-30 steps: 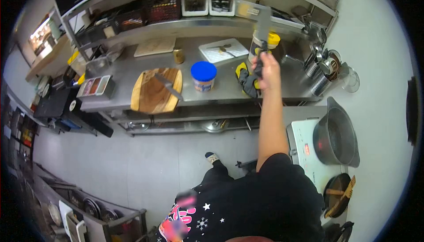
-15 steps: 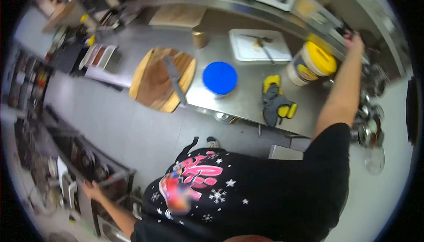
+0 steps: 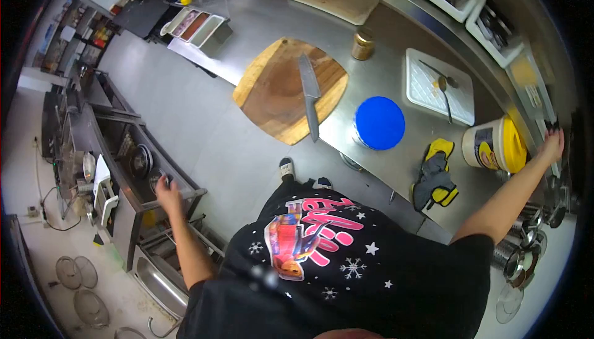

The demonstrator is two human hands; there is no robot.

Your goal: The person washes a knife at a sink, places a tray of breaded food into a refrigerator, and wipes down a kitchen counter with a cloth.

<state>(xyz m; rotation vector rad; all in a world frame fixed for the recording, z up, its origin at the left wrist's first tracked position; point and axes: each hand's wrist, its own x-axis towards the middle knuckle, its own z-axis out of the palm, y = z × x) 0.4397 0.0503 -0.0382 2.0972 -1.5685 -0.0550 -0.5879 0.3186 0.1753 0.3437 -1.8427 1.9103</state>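
Note:
My right hand point(image 3: 552, 146) is stretched out to the far right, up at the shelf of containers. Its fingers are closed around a small dark object point(image 3: 550, 127), too little of it showing to name. Just below that arm a white tub with a yellow lid point(image 3: 495, 144) lies tilted on the steel counter. My left hand point(image 3: 168, 195) hangs out to the left with nothing in it, its fingers loosely apart. Behind it, beneath the opposite counter, are round metal pans point(image 3: 142, 161); I cannot tell whether it touches one.
On the counter point(image 3: 383, 48) are a wooden board point(image 3: 266, 91) with a knife point(image 3: 310, 98), a blue-lidded tub point(image 3: 379, 122), a jar point(image 3: 363, 43), grey-yellow gloves point(image 3: 435, 175) and a white tray point(image 3: 421, 88) with spoons. The board overhangs the edge. Strainers point(image 3: 513, 258) hang at right.
The view has swung, so the counter and its items sit farther right and lower. My right hand is still at the shelf, and my left hand is still out at the side.

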